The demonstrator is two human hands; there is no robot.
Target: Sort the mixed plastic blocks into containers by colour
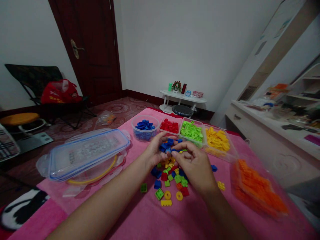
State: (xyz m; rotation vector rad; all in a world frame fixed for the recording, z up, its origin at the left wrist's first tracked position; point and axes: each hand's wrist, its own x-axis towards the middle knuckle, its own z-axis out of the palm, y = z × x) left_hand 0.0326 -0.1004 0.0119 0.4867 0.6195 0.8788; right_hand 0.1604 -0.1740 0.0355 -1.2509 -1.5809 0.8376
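Several blue building blocks [167,146] rest in my left hand [156,148], its fingers curled round them. Close against it is my right hand [192,161], thumb and forefinger pinched at a blue block by the left palm. Beneath both hands a pile of mixed blocks [170,176] in red, green, yellow and blue spreads over the pink cloth [130,203]. Beyond them stand a round tub of blue blocks [145,126], a container of red blocks [170,126], one of green blocks [192,131] and one of yellow blocks [217,140].
Stacked clear lids [90,153] lie at the left of the table. A container of orange blocks [260,188] stands at the right edge. Farther off are a folding chair with a red bag [60,91], a low white shelf [183,96] and a cluttered white cabinet [275,130].
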